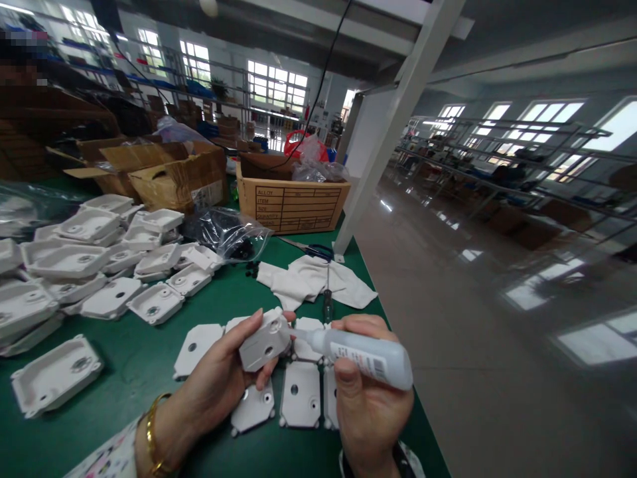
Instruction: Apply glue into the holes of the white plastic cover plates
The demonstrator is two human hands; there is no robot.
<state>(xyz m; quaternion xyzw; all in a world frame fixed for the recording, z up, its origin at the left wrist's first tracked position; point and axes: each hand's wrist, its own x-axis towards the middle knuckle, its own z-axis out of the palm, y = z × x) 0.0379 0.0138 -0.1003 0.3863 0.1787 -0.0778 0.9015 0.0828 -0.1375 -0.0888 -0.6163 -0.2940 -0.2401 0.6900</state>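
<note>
White plastic housing (pixel 263 342) is sitting pinched between thumb and fingers of the left hand (pixel 221 378), above the desk's (pixel 124 358) near edge. Right hand (pixel 365 398) is gripping a squeeze bottle (pixel 365 355), nozzle touching the housing. Flat lids (pixel 300 394) are lying below.

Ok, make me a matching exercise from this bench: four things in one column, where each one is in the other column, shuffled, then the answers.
Things:
1. white housing
2. squeeze bottle
3. white cloth
4. printed cardboard box

Places:
a. gripped in the right hand
b. at the far end of the green mat, beside the white post
c. held in the left hand
d. lying on the green mat just beyond both hands

Pairs: 1-c, 2-a, 3-d, 4-b.
</note>
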